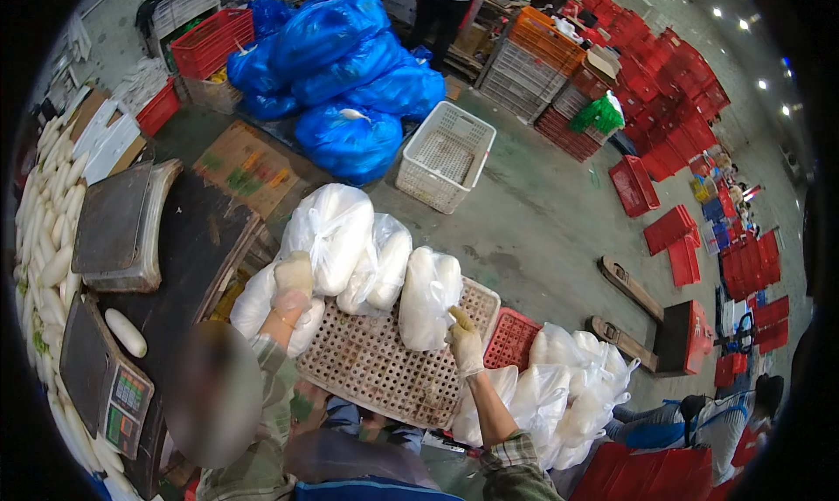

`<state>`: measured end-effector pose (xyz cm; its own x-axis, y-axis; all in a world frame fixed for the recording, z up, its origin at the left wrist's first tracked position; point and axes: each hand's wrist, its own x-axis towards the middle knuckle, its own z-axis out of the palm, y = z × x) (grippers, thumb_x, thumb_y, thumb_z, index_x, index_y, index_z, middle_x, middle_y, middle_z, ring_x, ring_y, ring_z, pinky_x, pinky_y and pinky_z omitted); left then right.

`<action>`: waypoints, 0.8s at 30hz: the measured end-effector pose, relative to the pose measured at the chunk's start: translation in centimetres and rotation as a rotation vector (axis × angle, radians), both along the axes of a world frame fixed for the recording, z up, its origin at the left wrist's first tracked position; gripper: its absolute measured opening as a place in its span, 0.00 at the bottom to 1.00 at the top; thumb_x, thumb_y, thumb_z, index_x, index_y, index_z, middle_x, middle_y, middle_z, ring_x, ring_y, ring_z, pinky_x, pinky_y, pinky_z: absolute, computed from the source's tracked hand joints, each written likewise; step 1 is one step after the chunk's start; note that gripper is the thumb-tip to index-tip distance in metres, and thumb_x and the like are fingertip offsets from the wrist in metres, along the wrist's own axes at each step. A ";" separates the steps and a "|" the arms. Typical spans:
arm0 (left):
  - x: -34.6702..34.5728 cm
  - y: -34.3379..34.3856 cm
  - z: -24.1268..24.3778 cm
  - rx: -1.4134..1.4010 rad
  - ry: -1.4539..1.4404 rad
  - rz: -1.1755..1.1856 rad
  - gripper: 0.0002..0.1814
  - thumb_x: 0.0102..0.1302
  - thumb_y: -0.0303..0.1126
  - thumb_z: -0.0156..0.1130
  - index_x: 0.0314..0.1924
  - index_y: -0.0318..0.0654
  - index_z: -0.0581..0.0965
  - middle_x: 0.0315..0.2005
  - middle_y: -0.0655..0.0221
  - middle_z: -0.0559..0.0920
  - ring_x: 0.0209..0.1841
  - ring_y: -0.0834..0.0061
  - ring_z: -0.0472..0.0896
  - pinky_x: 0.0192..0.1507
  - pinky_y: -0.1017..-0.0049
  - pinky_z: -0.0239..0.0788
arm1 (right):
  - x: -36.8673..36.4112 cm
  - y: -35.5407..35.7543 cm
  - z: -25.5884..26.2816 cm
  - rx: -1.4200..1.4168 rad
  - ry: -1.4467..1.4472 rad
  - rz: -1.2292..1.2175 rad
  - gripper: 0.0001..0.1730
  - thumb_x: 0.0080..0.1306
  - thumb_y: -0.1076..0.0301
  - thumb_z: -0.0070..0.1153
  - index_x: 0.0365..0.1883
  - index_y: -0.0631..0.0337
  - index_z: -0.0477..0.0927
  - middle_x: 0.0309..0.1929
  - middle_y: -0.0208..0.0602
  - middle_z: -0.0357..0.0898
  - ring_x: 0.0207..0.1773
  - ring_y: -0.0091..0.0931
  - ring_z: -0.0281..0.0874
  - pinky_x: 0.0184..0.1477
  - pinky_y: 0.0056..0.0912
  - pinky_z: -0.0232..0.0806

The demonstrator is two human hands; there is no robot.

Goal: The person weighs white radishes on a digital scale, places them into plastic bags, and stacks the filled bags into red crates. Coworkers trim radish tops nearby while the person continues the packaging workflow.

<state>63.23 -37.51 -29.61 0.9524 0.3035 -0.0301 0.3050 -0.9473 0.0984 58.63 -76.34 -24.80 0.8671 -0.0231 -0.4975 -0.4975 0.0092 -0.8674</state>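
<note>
My left hand (293,283), in a pale glove, lies against clear plastic bags of white radishes (334,239) at the crate's upper left; its fingertips are hidden. At the right edge of another bagged pair of white radishes (423,298) is my gloved right hand (465,344), its fingers partly curled; whether they grip the plastic is unclear. That bag lies on an upturned, dirty white perforated plastic crate (387,363). More bagged radishes (557,389) are heaped to the right, beside a red crate (511,339). A loose white radish (126,332) lies between the scales and me.
Two weighing scales (118,226) (98,376) stand on the dark table at left, beside heaped radishes (49,239). Ahead are blue bags (347,75) and a white basket (482,167). A pallet jack (682,337) and a person (714,422) are at right.
</note>
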 end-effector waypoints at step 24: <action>-20.2 -13.9 7.6 -1.079 0.299 -0.122 0.15 0.73 0.34 0.56 0.48 0.32 0.85 0.36 0.60 0.88 0.36 0.69 0.86 0.41 0.70 0.77 | -16.8 8.4 -5.4 0.171 -0.189 0.359 0.16 0.69 0.60 0.52 0.44 0.60 0.86 0.38 0.39 0.86 0.40 0.31 0.82 0.46 0.39 0.73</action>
<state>43.01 -51.43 -21.98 0.8843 -0.1140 -0.4528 0.3649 -0.4364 0.8225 41.81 -67.91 -30.18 0.8814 0.3647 -0.3001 -0.3283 0.0162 -0.9444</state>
